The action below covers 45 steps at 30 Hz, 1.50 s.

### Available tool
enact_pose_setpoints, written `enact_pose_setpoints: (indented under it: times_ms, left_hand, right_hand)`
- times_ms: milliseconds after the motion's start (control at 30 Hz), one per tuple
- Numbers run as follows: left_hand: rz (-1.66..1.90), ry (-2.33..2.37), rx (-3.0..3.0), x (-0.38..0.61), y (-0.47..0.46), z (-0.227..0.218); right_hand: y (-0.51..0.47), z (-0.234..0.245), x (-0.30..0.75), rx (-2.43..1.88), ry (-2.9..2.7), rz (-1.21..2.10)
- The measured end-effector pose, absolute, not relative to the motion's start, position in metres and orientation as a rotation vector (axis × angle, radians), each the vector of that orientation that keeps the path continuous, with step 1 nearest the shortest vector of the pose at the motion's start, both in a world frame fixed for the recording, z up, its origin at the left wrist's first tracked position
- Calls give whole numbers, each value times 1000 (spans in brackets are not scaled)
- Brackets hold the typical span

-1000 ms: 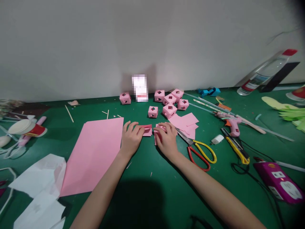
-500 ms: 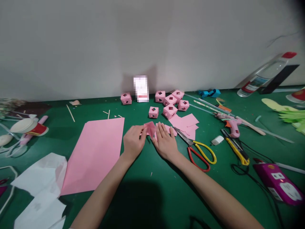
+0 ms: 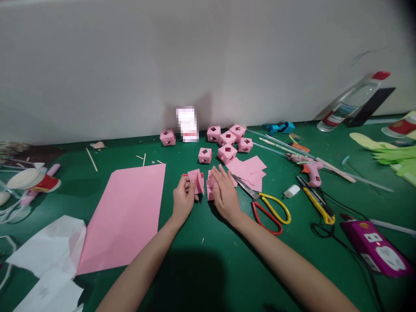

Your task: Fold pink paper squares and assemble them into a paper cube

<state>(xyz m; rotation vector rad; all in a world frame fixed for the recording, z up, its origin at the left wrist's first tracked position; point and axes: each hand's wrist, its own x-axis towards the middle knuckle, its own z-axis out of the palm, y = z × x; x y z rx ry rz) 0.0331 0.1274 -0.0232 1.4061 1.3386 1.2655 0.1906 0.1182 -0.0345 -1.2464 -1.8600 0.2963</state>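
Observation:
My left hand point(image 3: 184, 197) has its fingers closed on a small folded piece of pink paper point(image 3: 195, 180), raised a little off the green table. A gap parts it from my right hand point(image 3: 225, 190), which lies with outstretched fingers over another pink paper piece point(image 3: 210, 193); the hand hides much of that piece. Behind the hands stand several pink folded paper cubes with diamond-shaped openings, the closest being this cube point(image 3: 205, 155). Flat pink paper pieces point(image 3: 255, 165) overlap just beyond my right hand, next to the scissors point(image 3: 255, 196) with one red and one yellow handle.
A large pink paper sheet point(image 3: 130, 208) and crumpled white paper point(image 3: 55, 242) lie left. On the right are a pink glue gun point(image 3: 312, 171), a yellow utility knife point(image 3: 318, 203), a white block point(image 3: 291, 191) and a purple power box point(image 3: 373, 247). A bottle point(image 3: 351, 106) leans against the wall.
My left hand has drawn back from the right hand with the folded pink paper, widening the gap between them. My right hand's fingers lie more to the left. The view has shifted slightly.

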Motion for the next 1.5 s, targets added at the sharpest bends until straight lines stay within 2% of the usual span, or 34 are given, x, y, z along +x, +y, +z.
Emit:
enact_pose_setpoints:
  times_ms: [133,300,533,667,1500]
  left_hand:
    - [1249,1284,1296,29,132,-24]
    - [1202,1224,1250,25,137,-25]
    - [1235,1378,1369,28,134,-24]
    - [1300,1454,1338,30,133,-21]
    - [1342,1158,1220,23,136,-28]
  right_hand:
    - [117,-33,188,-1080,-1897,372]
    - [118,-30,189,-1076,-1933,441]
    - [115,-32,188,-1138,-2165,201]
    - [115,-37,188,-1203,-2084,184]
    - [119,-37,187,-1217,-1877,212]
